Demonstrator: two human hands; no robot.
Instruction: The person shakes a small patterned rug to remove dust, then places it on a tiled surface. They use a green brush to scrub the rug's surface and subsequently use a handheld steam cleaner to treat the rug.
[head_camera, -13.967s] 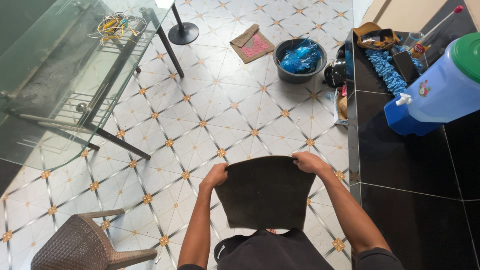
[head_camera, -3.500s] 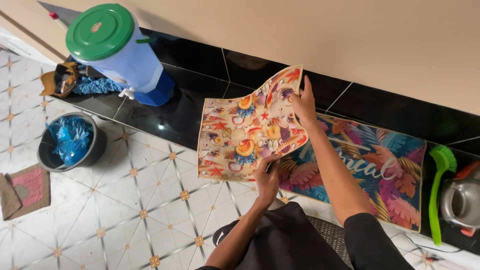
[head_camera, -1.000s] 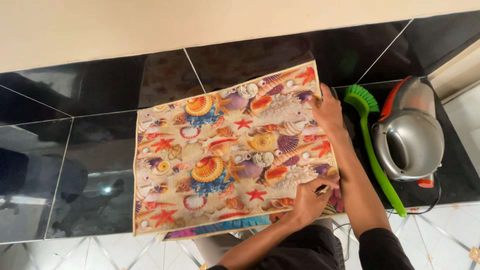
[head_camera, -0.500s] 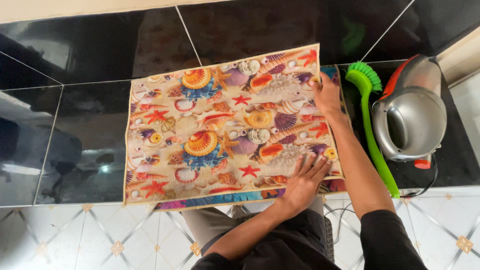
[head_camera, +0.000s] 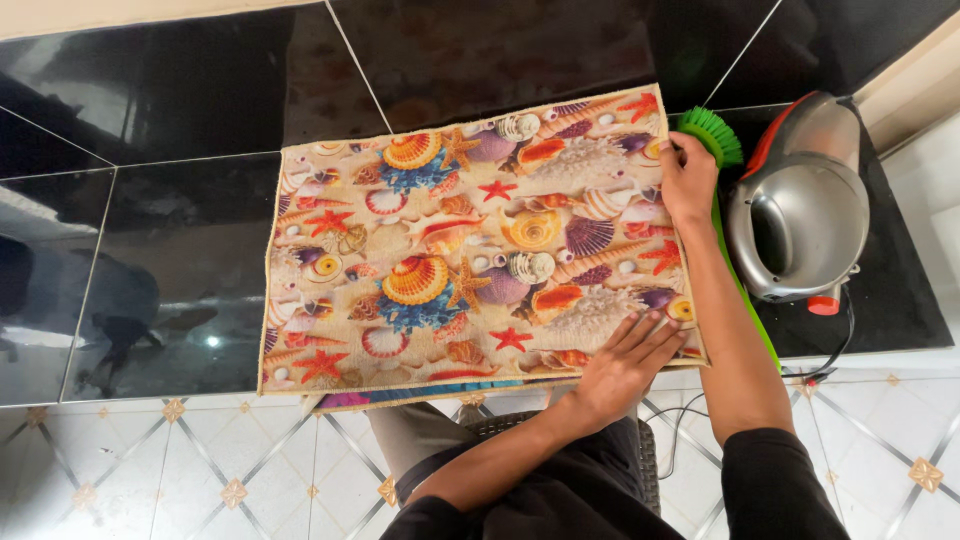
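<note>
Two hands are pressing on a seashell-print mat (head_camera: 470, 250) that is lying flat on a glossy black tiled ledge (head_camera: 180, 230). The mat's long axis is running left to right across the view, roughly along the ledge, with its far right corner tilted a little upward toward the wall, so the whole rectangle is sitting slightly skewed. Its short sides are pointing toward the wall and toward the person. The near long edge is reaching the front lip of the ledge, where a strip of a second mat (head_camera: 420, 396), blue and pink, is peeking out from beneath it.

The left hand (head_camera: 628, 362) is resting palm down on the near right corner, fingers spread apart and flat on the fabric, clamped on nothing. The right hand (head_camera: 688, 178) is lying at the far right corner, fingers curled at the mat's edge; whether it is pinching the edge or only pressing on it cannot be told.

Just beside the right hand, a green dish brush (head_camera: 712, 135) is lying with its bristle head toward the wall and its handle running back under the forearm. A silver and orange handheld vacuum (head_camera: 798, 210) is sitting right of the brush, on the ledge. White patterned floor tiles (head_camera: 200, 470) are showing below.
</note>
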